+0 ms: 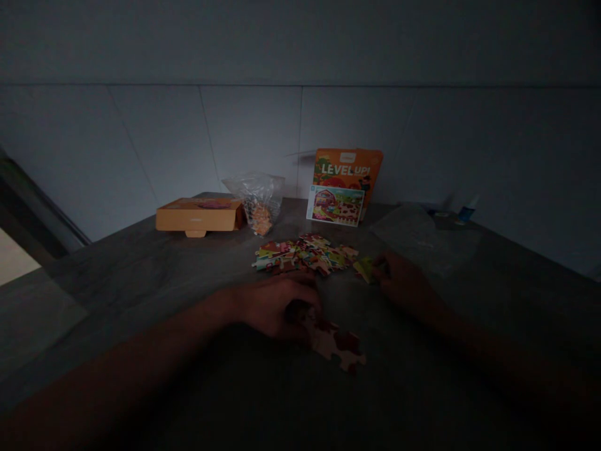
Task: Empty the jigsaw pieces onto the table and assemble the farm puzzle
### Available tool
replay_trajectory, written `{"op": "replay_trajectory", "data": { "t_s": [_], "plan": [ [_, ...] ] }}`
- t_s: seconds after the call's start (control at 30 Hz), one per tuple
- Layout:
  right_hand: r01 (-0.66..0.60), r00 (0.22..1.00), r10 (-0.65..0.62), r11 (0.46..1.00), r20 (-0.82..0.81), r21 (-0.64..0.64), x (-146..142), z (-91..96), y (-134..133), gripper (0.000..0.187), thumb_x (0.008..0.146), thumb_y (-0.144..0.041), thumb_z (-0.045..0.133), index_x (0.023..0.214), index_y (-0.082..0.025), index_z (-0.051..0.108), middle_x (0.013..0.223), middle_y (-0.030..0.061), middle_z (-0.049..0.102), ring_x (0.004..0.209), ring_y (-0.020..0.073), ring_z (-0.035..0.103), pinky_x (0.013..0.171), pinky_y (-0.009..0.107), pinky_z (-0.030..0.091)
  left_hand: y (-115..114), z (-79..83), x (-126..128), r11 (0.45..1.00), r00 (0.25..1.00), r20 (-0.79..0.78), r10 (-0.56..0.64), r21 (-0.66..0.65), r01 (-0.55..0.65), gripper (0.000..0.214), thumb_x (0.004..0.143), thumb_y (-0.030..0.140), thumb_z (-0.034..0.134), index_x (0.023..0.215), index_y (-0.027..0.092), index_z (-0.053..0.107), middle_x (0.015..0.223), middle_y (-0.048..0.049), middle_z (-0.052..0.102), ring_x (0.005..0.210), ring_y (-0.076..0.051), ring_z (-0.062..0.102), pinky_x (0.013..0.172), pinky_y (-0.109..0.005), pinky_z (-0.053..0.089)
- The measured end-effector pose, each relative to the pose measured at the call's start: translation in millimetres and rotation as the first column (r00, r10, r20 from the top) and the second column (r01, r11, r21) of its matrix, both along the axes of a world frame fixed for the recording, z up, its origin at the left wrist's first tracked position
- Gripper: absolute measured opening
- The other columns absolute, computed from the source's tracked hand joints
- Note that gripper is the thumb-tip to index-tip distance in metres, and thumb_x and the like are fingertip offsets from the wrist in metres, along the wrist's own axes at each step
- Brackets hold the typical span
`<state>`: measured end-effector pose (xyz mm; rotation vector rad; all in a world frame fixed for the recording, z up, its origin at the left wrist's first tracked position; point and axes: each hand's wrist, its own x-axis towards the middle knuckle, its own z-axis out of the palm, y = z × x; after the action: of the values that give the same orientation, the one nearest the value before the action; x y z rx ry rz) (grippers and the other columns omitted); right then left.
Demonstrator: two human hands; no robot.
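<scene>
The scene is dim. My left hand (280, 306) rests on the grey table (141, 275) with its fingers curled onto a small joined group of white-and-brown puzzle pieces (339, 348). My right hand (402, 280) pinches a yellow-green puzzle piece (365, 269) at the right end of a loose pile of colourful puzzle pieces (305, 254). The pile lies just beyond both hands.
An orange box lid (347, 169) marked "LEVEL UP!" leans on the wall with a picture card (335, 205) in front. At the left stand an orange box tray (197, 215) and a clear bag of pieces (257, 202). An empty plastic bag (413, 232) lies at the right, a small bottle (467, 211) beyond.
</scene>
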<state>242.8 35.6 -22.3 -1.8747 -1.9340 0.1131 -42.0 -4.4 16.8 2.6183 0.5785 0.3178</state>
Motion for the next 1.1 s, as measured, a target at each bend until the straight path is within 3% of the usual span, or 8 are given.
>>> {"op": "replay_trajectory", "data": {
  "t_s": [0.23, 0.37, 0.43, 0.53, 0.6, 0.7, 0.9, 1.1],
  "plan": [
    [-0.024, 1.0, 0.024, 0.999, 0.009, 0.028, 0, -3.5, 2, 0.015, 0.084, -0.023, 0.055, 0.097, -0.017, 0.061, 0.096, 0.01, 0.065, 0.083, 0.0237, 0.061, 0.066, 0.031, 0.042, 2, -2.0, 2, 0.979, 0.98, -0.043, 0.193, 0.071, -0.189, 0.031, 0.077, 0.039, 0.073, 0.103, 0.024, 0.066, 0.109, -0.005, 0.056, 0.098, -0.021, 0.057, 0.082, -0.03, 0.046],
    [-0.044, 0.999, 0.043, 0.999, 0.017, 0.03, -1, -2.3, 2, 0.014, 0.084, -0.022, 0.055, 0.096, -0.017, 0.062, 0.097, 0.0101, 0.066, 0.086, 0.0242, 0.061, 0.069, 0.032, 0.043, 10, -4.2, 1, 0.919, 0.934, 0.129, 0.334, 0.176, -0.353, 0.013, 0.085, 0.032, 0.063, 0.088, 0.019, 0.065, 0.092, -0.0036, 0.063, 0.092, -0.019, 0.058, 0.085, -0.031, 0.045],
    [-0.067, 0.998, 0.067, 0.997, 0.013, 0.037, -1, -3.1, 2, 0.014, 0.084, -0.021, 0.055, 0.095, -0.017, 0.062, 0.097, 0.01, 0.066, 0.087, 0.0242, 0.061, 0.07, 0.033, 0.043, 17, -4.8, -3, 0.798, 0.823, 0.256, 0.507, 0.221, -0.561, 0.012, 0.087, 0.029, 0.059, 0.089, 0.019, 0.065, 0.092, -0.0049, 0.064, 0.093, -0.02, 0.059, 0.086, -0.033, 0.045],
    [-0.083, 0.996, 0.082, 0.996, 0.022, 0.044, 0, -4.9, 3, 0.015, 0.085, -0.02, 0.053, 0.096, -0.017, 0.062, 0.098, 0.0103, 0.066, 0.087, 0.0244, 0.062, 0.071, 0.033, 0.043, 29, -6.6, -11, 0.532, 0.597, 0.272, 0.755, 0.278, -0.8, 0.028, 0.085, 0.03, 0.059, 0.109, 0.017, 0.063, 0.11, -0.0107, 0.065, 0.11, -0.028, 0.054, 0.097, -0.043, 0.039],
    [-0.087, 0.996, 0.086, 0.995, 0.026, 0.042, -1, -5.7, 2, 0.016, 0.085, -0.018, 0.052, 0.096, -0.017, 0.063, 0.096, 0.0101, 0.066, 0.085, 0.0238, 0.062, 0.07, 0.033, 0.043, 35, -9.7, -15, 0.471, 0.523, 0.162, 0.837, 0.275, -0.838, 0.036, 0.083, 0.033, 0.059, 0.116, 0.016, 0.061, 0.113, -0.0117, 0.066, 0.114, -0.03, 0.054, 0.102, -0.047, 0.034],
    [-0.101, 0.995, 0.1, 0.993, 0.012, 0.055, -2, -5.9, 1, 0.017, 0.085, -0.017, 0.05, 0.096, -0.017, 0.064, 0.095, 0.009, 0.066, 0.083, 0.0223, 0.062, 0.067, 0.031, 0.042, 41, -15.7, -18, 0.503, 0.525, 0.053, 0.849, 0.223, -0.835, 0.036, 0.082, 0.038, 0.06, 0.111, 0.017, 0.064, 0.106, -0.01, 0.071, 0.106, -0.03, 0.061, 0.099, -0.047, 0.036],
    [-0.113, 0.994, 0.113, 0.992, 0.003, 0.058, -4, -2.6, -2, 0.016, 0.084, -0.015, 0.052, 0.095, -0.016, 0.065, 0.095, 0.0093, 0.067, 0.083, 0.022, 0.062, 0.067, 0.03, 0.043, 44, -17.5, -22, 0.519, 0.54, 0.088, 0.837, 0.187, -0.834, 0.03, 0.082, 0.032, 0.06, 0.108, 0.019, 0.066, 0.108, -0.0082, 0.071, 0.102, -0.027, 0.064, 0.1, -0.043, 0.038],
    [-0.102, 0.995, 0.101, 0.994, 0.014, 0.029, -6, 0.8, -4, 0.019, 0.084, -0.013, 0.05, 0.097, -0.015, 0.064, 0.094, 0.0101, 0.067, 0.082, 0.0228, 0.062, 0.066, 0.031, 0.043, 41, -12.6, -22, 0.529, 0.544, 0.119, 0.83, 0.14, -0.837, 0.029, 0.082, 0.025, 0.057, 0.107, 0.018, 0.068, 0.104, -0.0088, 0.072, 0.095, -0.023, 0.067, 0.081, -0.03, 0.049]
  ]
}}
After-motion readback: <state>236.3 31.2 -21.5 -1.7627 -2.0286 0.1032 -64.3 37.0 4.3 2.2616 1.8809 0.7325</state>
